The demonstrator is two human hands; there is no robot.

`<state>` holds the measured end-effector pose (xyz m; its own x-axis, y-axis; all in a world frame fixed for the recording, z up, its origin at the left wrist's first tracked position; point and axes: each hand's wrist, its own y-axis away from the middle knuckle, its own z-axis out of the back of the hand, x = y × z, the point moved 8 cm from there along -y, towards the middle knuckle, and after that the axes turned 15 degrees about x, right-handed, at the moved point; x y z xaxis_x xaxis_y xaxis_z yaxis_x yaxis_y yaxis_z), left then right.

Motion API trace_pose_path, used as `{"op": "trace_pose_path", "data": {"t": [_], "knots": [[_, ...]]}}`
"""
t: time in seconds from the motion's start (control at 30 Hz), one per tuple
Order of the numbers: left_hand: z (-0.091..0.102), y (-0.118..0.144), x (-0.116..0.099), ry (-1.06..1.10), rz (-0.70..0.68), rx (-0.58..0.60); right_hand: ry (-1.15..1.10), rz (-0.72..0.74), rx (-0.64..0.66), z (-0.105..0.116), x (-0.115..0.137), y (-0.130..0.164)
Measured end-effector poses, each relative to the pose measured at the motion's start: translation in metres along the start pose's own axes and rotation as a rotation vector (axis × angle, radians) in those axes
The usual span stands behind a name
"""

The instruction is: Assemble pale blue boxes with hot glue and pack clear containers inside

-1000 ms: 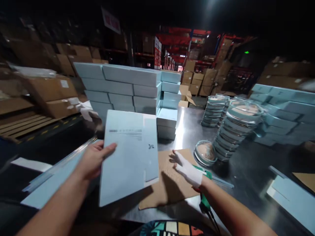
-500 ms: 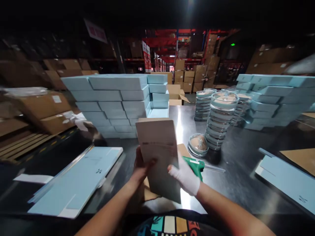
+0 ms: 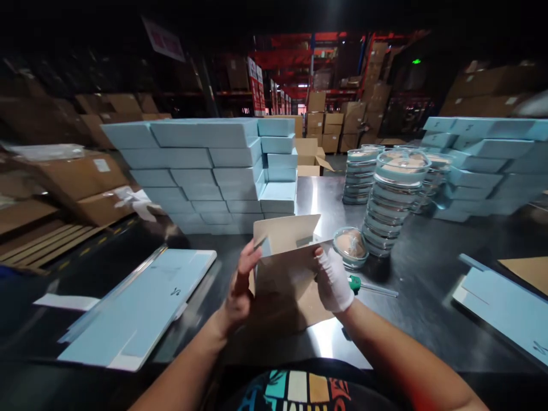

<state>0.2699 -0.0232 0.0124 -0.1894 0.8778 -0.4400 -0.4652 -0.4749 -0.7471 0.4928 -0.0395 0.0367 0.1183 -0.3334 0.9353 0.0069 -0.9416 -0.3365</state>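
A small folding carton (image 3: 285, 277), light blue with a grey-brown face, is held upright in front of me, its top end unfolded and its lid flap (image 3: 289, 233) raised. My left hand (image 3: 240, 285), bare, grips the carton's left edge with its fingers by a small side flap. My right hand (image 3: 334, 279), in a white glove, is closed on the right edge, thumb on the near face. A green glue gun (image 3: 354, 283) lies mostly hidden behind the gloved hand. Beneath the carton is a brown cardboard sheet (image 3: 299, 319).
Flat blue cartons (image 3: 141, 308) lie at left, more flat cartons (image 3: 500, 314) at right. A wall of blue boxes (image 3: 192, 165) stands behind, another box stack (image 3: 483, 165) at far right. Tall stacks of round clear dishes (image 3: 391, 205) and a short dish stack (image 3: 350, 246) stand right of centre.
The carton has gone from a closed, flat-looking shape to one with its top end open and flap raised. My left hand has moved up its left edge, the right hand slightly up and right.
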Motion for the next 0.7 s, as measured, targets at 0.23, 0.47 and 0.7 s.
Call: {"op": "trace_pose_path", "data": {"t": [0.23,0.47,0.7], "knots": [[0.004,0.021,0.008,0.021,0.105,-0.166,0.06,0.04,-0.152,-0.004,-0.007,-0.006],[0.004,0.021,0.009,-0.067,0.164,-0.012,0.223,0.068,-0.039,0.01,0.008,-0.007],[0.044,0.015,0.022,0.218,0.466,-0.254,1.22,-0.35,0.074,0.112,-0.026,0.049]]}}
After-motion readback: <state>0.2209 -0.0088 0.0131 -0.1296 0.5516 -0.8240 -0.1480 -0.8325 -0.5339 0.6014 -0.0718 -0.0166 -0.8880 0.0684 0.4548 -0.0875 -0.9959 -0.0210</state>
